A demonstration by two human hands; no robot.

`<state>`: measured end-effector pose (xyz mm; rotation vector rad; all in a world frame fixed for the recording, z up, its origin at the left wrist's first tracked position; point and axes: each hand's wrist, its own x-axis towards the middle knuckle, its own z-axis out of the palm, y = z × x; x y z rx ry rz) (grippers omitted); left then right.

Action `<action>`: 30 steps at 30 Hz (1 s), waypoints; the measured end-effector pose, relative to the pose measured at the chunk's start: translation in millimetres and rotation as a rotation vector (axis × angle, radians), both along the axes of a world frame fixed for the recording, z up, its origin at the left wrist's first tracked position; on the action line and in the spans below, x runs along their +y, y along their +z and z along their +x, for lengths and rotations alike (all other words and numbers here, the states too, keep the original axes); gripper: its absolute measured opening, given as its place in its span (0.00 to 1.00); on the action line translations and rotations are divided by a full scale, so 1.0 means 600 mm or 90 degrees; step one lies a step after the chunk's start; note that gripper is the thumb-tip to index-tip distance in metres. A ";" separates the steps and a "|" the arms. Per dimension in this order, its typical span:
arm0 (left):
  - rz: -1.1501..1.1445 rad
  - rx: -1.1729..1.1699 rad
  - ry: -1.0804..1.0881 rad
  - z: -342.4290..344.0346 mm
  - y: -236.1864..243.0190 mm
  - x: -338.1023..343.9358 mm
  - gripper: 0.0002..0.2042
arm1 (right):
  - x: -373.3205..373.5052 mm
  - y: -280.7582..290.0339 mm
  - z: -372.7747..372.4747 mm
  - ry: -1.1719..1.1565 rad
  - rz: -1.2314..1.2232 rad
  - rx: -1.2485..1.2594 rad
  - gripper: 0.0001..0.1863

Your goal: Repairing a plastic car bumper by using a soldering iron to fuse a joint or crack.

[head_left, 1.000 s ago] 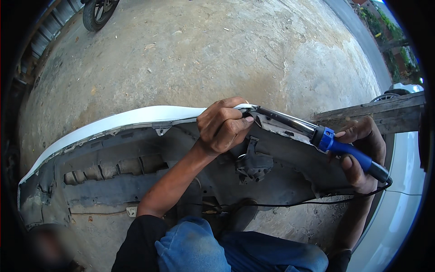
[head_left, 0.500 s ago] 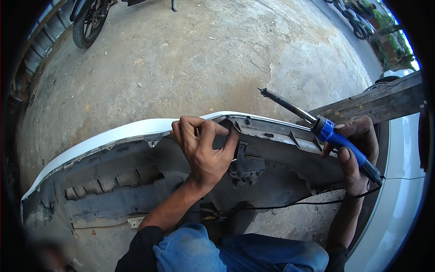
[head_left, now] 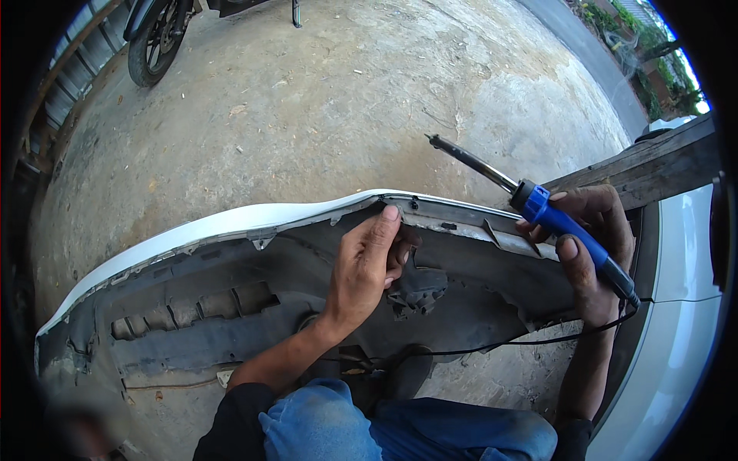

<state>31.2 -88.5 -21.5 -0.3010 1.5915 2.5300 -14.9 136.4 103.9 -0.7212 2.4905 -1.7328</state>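
Note:
A car bumper (head_left: 177, 232), white outside and dark grey inside, lies across in front of me with its inner side facing me. My left hand (head_left: 365, 257) is at the middle of its upper edge. The thumb presses on the lip while the other fingers curl in below it. Between the thumb and the lip I cannot make out any small part. At the right, my right hand (head_left: 596, 242) grips the blue handle of a soldering iron (head_left: 565, 223). Its metal tip points up and left, over the floor beyond the bumper. A dark bracket (head_left: 419, 290) hangs inside the bumper by my left hand.
A black cord (head_left: 500, 350) runs from the iron's handle across the bumper's opening. On the right stand a wooden beam (head_left: 646, 165) and a white car body panel (head_left: 673, 338). A motorcycle wheel (head_left: 157, 46) rests on the concrete floor (head_left: 307, 115) at the far left.
My left hand has shifted from pinching over the bumper's edge to pressing its thumb on the lip, fingers folded below. The soldering iron has moved slightly left and up.

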 end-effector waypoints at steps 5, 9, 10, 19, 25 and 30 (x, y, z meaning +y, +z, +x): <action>0.071 -0.013 -0.044 -0.007 -0.014 -0.007 0.25 | -0.047 -0.001 -0.023 0.067 0.173 0.106 0.19; 0.103 0.006 -0.033 -0.013 -0.023 -0.001 0.24 | -0.089 -0.023 -0.026 0.017 0.234 0.137 0.14; 0.101 0.022 -0.030 -0.012 -0.023 -0.001 0.23 | -0.095 -0.035 -0.030 0.025 0.207 0.143 0.13; -0.057 0.067 0.033 -0.017 -0.030 0.018 0.20 | -0.135 -0.064 -0.045 0.051 0.213 0.081 0.13; 0.042 0.046 0.060 -0.014 -0.029 0.041 0.17 | -0.137 -0.072 -0.051 0.058 0.209 0.098 0.12; 0.054 0.139 0.095 -0.015 -0.042 0.050 0.16 | -0.140 -0.063 -0.044 0.053 0.201 0.018 0.11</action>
